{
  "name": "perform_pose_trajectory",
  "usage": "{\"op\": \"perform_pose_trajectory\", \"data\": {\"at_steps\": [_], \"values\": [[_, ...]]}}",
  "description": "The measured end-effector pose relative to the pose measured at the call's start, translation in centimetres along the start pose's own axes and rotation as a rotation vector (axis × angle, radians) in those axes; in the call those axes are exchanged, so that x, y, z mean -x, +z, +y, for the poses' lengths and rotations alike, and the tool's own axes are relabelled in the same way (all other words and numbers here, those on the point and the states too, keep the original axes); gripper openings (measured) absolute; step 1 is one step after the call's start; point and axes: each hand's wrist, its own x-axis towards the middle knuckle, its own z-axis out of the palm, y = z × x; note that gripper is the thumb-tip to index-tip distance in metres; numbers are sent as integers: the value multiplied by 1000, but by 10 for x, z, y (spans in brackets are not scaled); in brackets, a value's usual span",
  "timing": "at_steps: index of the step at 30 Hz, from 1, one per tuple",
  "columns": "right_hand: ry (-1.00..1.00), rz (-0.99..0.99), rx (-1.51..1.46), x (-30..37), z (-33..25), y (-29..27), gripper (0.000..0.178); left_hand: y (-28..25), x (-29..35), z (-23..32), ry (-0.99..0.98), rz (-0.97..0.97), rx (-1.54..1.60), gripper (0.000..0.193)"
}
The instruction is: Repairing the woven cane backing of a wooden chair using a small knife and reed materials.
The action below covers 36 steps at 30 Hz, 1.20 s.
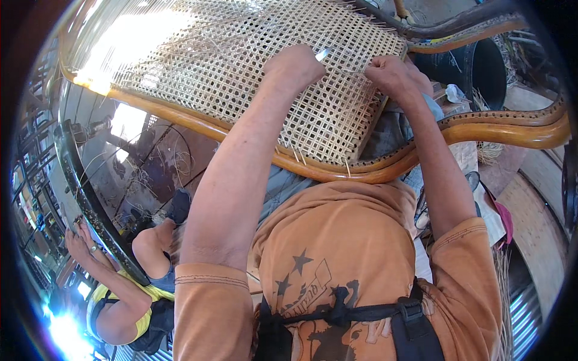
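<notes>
A woven cane panel, open-meshed and pale, is stretched across a curved, varnished wooden frame in front of me. My left hand is closed in a fist above the weave. From it sticks a short shiny blade; its handle is hidden in the fist. To the right, my right hand is closed near the panel's right edge. A thin cane strand seems to run from its fingertips toward the left hand. Short loose strand ends poke out along the near edge.
Another person in a yellow top works at lower left beside a dark curved frame. A black bucket stands at the upper right. The frame's wooden arm reaches right, past bundled fibres and boards.
</notes>
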Motion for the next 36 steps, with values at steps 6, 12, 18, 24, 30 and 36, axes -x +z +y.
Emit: {"op": "perform_pose_trajectory", "data": {"at_steps": [6, 12, 18, 24, 30, 36], "values": [[36, 86, -74, 15, -14, -10, 22, -6, 9, -1, 14, -27, 13, 31], [-151, 99, 78, 18, -32, -10, 24, -17, 13, -34, 19, -21, -88, 25], [-582, 90, 368, -16, -15, 6, 18, -41, 27, -115, -62, -48, -58, 20], [-627, 75, 238, -17, -11, 27, 13, -55, 79, -171, -50, 176, 16, 28], [-634, 117, 268, -11, -12, 35, 12, -49, 96, -200, -35, 258, 16, 31], [-469, -126, 12, -8, -61, 46, 15, -77, 153, -172, 6, 183, 212, 32]]}}
